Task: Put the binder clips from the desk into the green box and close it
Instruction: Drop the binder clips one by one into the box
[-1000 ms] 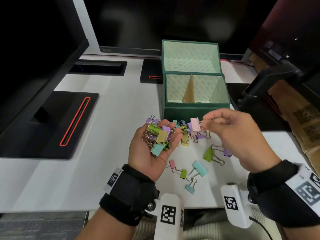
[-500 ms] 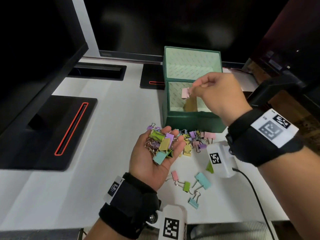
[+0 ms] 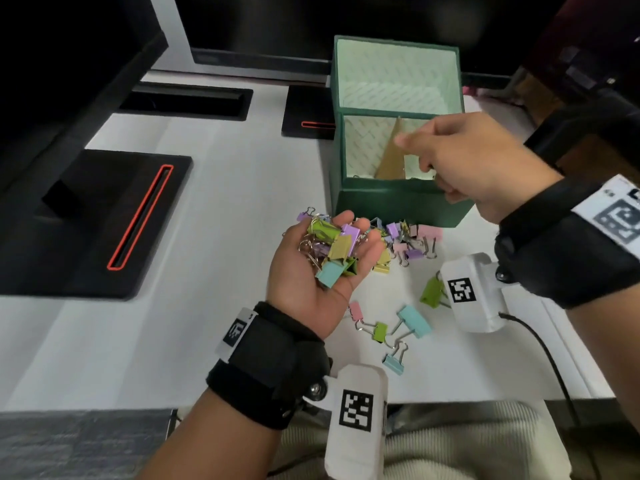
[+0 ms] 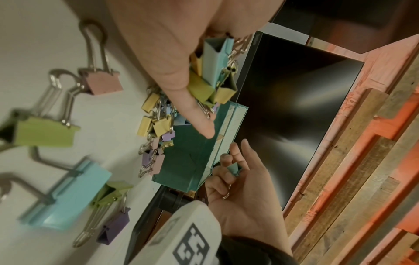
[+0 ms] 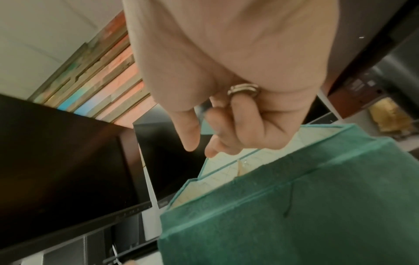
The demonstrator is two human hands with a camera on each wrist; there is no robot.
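Our left hand (image 3: 311, 271) cups a heap of binder clips (image 3: 329, 247); the open green box (image 3: 398, 202) sits just beyond its fingertips. Right hand (image 3: 474, 161), fingers loosely curled, hovers over it; whether it grips 1 clip, we cannot tell.

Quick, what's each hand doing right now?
Left hand: palm up, fingers cupped around a pile of clips.
Right hand: above the box, seemingly pinching a small teal clip.

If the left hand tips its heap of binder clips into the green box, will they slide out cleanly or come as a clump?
Probably a clump: the clips in the cupped left hand lie with wire handles interlocked. A few may snag or spill past the green box. Each looks small, rigid and light, unlikely to roll.
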